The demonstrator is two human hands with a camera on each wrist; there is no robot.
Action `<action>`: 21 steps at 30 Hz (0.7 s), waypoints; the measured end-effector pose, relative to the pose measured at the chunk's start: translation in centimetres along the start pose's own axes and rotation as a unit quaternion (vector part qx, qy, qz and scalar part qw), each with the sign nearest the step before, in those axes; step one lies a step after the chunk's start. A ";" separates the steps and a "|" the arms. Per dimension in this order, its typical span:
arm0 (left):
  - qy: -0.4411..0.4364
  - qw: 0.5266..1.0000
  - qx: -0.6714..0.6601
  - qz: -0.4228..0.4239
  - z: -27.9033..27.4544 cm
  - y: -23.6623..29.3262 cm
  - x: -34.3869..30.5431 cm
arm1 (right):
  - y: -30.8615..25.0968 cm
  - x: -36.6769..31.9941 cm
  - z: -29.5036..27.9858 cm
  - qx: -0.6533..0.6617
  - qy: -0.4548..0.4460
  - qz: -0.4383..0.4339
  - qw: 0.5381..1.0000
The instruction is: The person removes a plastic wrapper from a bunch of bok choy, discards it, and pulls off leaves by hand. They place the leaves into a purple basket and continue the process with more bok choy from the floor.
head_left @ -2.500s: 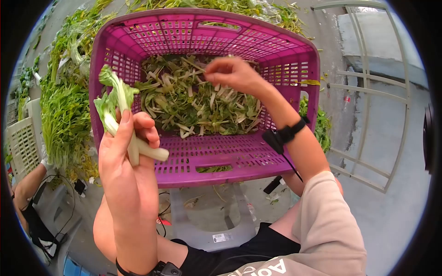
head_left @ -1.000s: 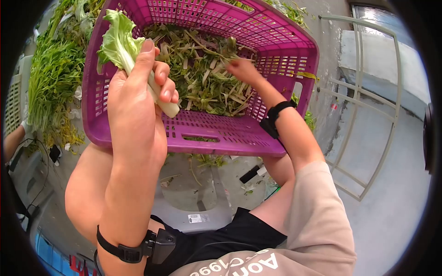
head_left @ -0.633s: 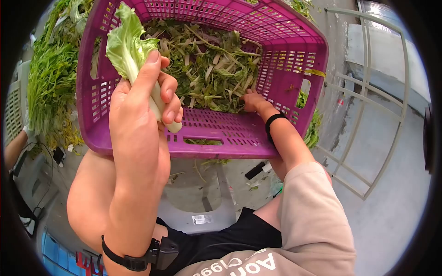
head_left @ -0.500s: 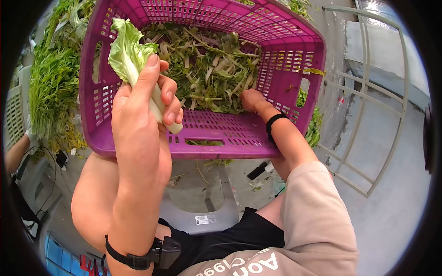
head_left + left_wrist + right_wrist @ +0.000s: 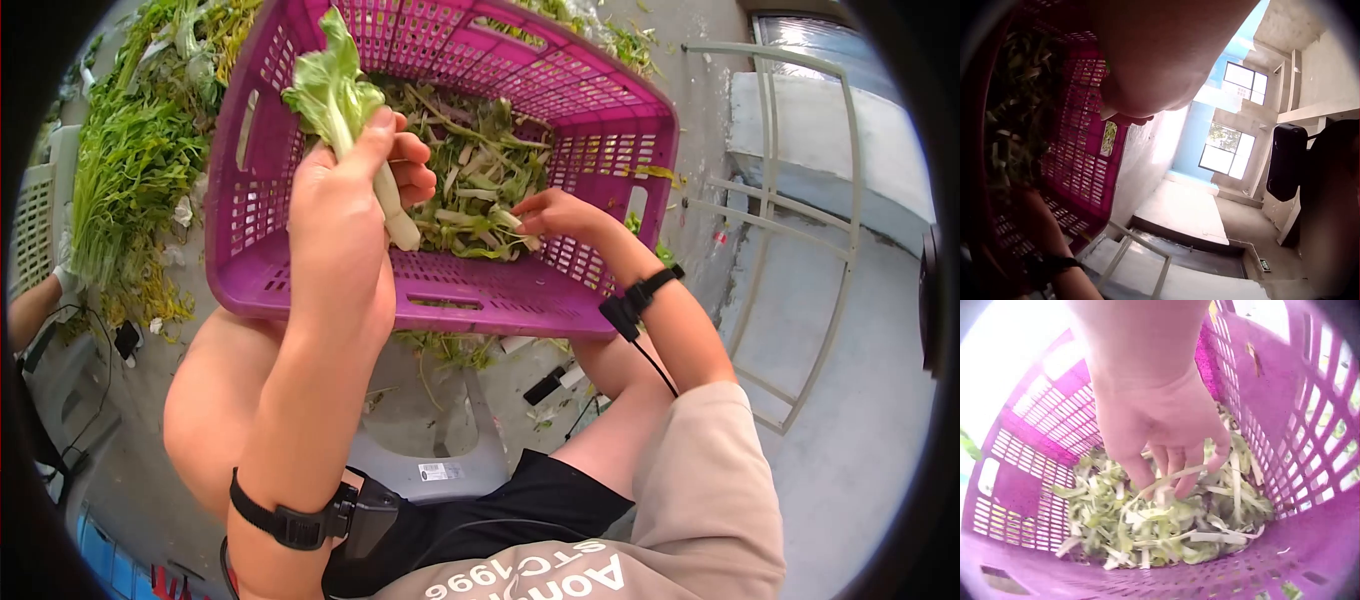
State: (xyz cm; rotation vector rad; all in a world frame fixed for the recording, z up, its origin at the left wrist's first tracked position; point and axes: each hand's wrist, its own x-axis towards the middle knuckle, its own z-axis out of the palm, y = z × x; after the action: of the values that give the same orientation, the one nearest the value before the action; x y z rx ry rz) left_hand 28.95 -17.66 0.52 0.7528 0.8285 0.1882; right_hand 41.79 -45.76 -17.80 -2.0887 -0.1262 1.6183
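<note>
My left hand grips a leafy green vegetable over the left part of the magenta basket, its leaf pointing up and its pale stem end jutting below the fingers. Inside the basket, my right hand reaches down to the cut leaves and stems near the right front corner. In the right wrist view, the fingers of that hand curl round some scraps, a thin strip lying across them. The left wrist view shows the left hand dimly beside the basket wall.
Piled greens lie on the floor at left, near another person's arm and a pale crate. A grey plastic stool stands below the basket. At right is a metal frame.
My right hand, earlier held over the scraps and then lowered to the corner, now has pale pieces at its fingertips. The left hand keeps the vegetable and appears slightly farther right.
</note>
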 end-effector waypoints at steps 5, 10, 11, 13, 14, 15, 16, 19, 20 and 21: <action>-0.079 0.997 -0.001 -0.006 -1.5 -0.8 0.7 | -7.7 -11.4 0.9 0.261 0.066 -0.112 0.957; -0.076 0.996 0.034 -0.042 -1.2 -1.4 -0.6 | -11.5 -17.0 5.3 0.421 0.134 -0.292 0.848; -0.086 0.995 0.037 -0.045 -1.1 -1.6 -0.9 | -12.0 -17.5 6.3 0.467 0.107 -0.312 0.820; -0.097 0.992 0.028 -0.070 -0.7 -1.8 -1.6 | -12.2 -17.4 7.7 0.518 0.074 -0.337 0.783; -0.121 0.989 0.028 -0.082 -1.0 -2.1 -1.6 | -12.2 -17.2 8.2 0.551 0.046 -0.338 0.762; -0.130 0.988 0.028 -0.080 -1.1 -2.5 -1.5 | -12.1 -17.0 8.7 0.584 0.020 -0.335 0.739; -0.138 0.987 0.028 -0.082 -1.1 -2.9 -1.7 | -12.0 -16.9 9.1 0.589 0.020 -0.335 0.735; -0.182 0.978 0.012 -0.102 -1.2 -3.7 -1.4 | -12.2 -16.4 9.4 0.602 -0.029 -0.305 0.738; -0.182 0.978 0.013 -0.100 -0.8 -3.4 -1.7 | -12.4 -16.6 9.5 0.601 -0.031 -0.306 0.738; -0.180 0.977 0.017 -0.109 0.0 -3.0 -2.1 | -12.8 -16.8 9.5 0.603 -0.035 -0.304 0.736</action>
State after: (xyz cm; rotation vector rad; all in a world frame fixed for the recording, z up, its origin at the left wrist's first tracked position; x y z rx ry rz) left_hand 27.09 -20.72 -0.21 0.6965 0.5633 -0.1564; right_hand 30.83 -37.61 0.89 -0.8101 0.1759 0.8869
